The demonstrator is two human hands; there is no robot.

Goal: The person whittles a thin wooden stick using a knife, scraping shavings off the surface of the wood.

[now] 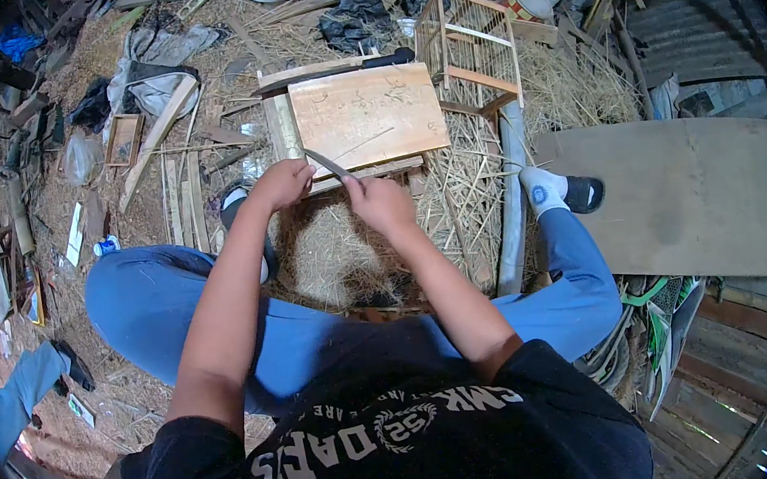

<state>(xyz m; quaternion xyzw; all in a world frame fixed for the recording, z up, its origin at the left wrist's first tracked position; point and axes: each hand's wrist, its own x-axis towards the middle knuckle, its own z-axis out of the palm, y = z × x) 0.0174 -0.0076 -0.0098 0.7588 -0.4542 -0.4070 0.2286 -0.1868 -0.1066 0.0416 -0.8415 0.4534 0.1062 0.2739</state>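
Far left: crumpled clear bag [81, 158], filmy; next to it a small wooden frame [123, 140], rectangular. Then grey cloth [163, 61], limp and creased, with narrow split sticks [186, 200] lying roughly parallel on the littered ground.

Left hand [283, 185]: fingers curled together at the board's near left corner, thumb side toward the blade tip. Cannot tell whether it pinches anything.

Board [343, 132]: pale, flat, four-sided wood, visible grain, a few thin curled shavings on top. Along its far edge, a long dark tool [382, 61] with black handle.

Blade [328, 164]: dark, slim, slightly curved metal, over the board's near edge, between the two hands. It slants from beside the left hand's fingertips down to the right hand [383, 204], which is closed in a fist around its near end; grip hidden by the fingers.

Right: cage [484, 82], boxy, wooden frame with fine bars, on dry, tangled straw [565, 91]. Smooth grey pole [513, 196] below it. Far right, broad tan sheet [681, 196], flat, stained.
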